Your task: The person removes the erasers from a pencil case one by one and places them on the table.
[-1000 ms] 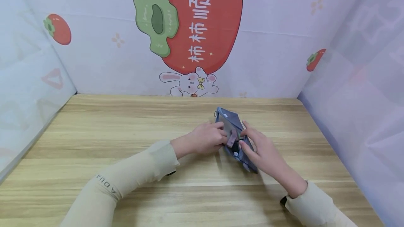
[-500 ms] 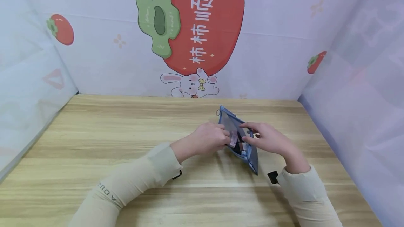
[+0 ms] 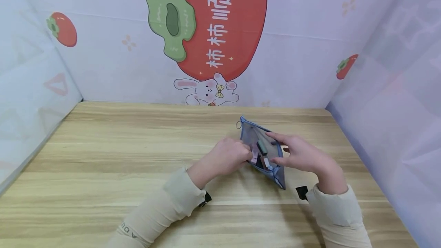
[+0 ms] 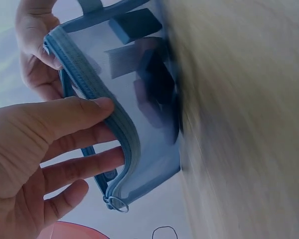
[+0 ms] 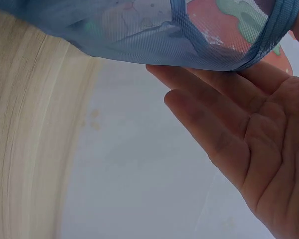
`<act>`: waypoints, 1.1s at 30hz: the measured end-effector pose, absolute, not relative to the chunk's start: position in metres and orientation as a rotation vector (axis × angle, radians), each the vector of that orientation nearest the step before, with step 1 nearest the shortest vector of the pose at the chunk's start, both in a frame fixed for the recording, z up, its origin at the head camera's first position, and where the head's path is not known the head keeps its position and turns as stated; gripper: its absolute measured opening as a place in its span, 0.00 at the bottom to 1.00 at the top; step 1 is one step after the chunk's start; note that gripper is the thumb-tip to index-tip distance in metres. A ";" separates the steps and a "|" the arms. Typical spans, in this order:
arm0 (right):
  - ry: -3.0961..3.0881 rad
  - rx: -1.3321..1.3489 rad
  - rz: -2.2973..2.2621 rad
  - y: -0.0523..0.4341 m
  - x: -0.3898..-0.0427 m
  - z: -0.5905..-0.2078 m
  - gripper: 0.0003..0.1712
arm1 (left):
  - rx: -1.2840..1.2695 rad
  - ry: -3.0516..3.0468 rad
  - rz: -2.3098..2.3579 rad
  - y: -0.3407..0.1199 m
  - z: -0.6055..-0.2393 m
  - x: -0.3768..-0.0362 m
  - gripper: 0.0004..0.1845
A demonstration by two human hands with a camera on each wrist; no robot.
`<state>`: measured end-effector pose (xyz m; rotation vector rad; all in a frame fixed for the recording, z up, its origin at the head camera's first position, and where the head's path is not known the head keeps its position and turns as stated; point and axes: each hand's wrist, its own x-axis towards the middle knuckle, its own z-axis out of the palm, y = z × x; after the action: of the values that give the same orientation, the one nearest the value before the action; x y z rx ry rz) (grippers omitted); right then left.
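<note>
Cream sleeves lie nearest me, with a small black piece at the right cuff. My left hand pinches the zipped edge of a blue mesh pouch between thumb and fingers. My right hand is spread wide, its fingers fairly straight and touching the pouch's other side. The pouch is right of the middle of the wooden table, its mouth gaping between my hands. Inside are a green block, a brown-and-white piece, a pale purple piece and something dark. My left knuckles cover part of the rim, and from the left wrist the mesh veils the contents. A metal ring hangs at the far corner. Behind the table, the pale backdrop carries a large red persimmon above a white rabbit.
</note>
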<state>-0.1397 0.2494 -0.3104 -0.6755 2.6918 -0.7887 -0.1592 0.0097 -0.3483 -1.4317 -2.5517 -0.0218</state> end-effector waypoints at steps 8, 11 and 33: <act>2.693 -0.698 -0.832 0.250 -0.142 -0.313 0.45 | -1.426 -2.522 0.009 0.011 -0.356 -0.154 0.06; 2.709 -0.689 -0.873 0.255 -0.145 -0.315 0.40 | -1.461 -2.520 0.008 0.013 -0.355 -0.152 0.06; 2.715 -0.668 -0.878 0.261 -0.150 -0.319 0.37 | -1.584 -2.617 -0.218 0.013 -0.353 -0.156 0.03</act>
<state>-0.1495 0.2607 -0.3193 -0.6681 2.7151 -0.8782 -0.1560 0.0131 -0.3531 -1.5838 -2.6170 -0.2176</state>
